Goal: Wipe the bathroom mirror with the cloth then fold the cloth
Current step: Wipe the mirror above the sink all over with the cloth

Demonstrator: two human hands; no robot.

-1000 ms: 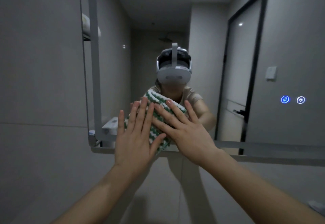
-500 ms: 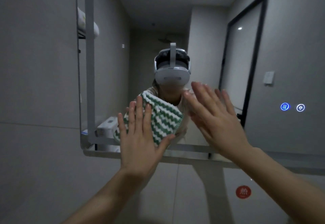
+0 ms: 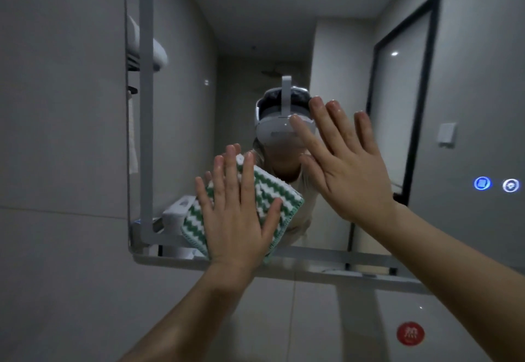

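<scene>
Left hand: your left hand (image 3: 237,217) lies flat, fingers straight and slightly spread, pressing the cloth (image 3: 264,200) to the mirror (image 3: 355,35).
Cloth: green-and-white zigzag, folded, on the glass near the mirror's lower left corner, just above the bottom edge.
Right hand: your right hand (image 3: 348,173) is open, fingers spread, holding nothing, up and right of the cloth; contact with the glass unclear.
Mirror extras: two lit round icons (image 3: 495,184) at right.

Cloth (image 3: 272,200) — ribbed, fuzzy knit; mirror (image 3: 255,35) — glossy glass; matt wall tiles (image 3: 56,134).
</scene>
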